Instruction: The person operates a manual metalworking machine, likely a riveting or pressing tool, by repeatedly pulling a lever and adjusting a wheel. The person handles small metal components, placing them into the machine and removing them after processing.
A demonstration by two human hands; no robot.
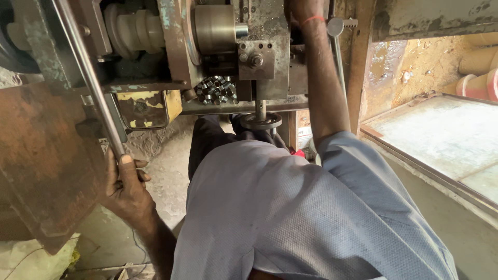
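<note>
Fingers of the left hand (126, 187) wrap around the lower end of a long steel lever (88, 78) slanting up the rusty machine (41, 150). The right hand's grip cannot be told; its forearm (324, 83) reaches up beside a pile of small metal nuts (215, 89).

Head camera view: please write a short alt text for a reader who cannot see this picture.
Seen from above, a person in a grey shirt stands at a rusty metal machine, the left hand gripping the lower end of a long steel lever. The right arm reaches up into the machine, its hand out of view. A pile of small metal nuts lies inside.
</note>
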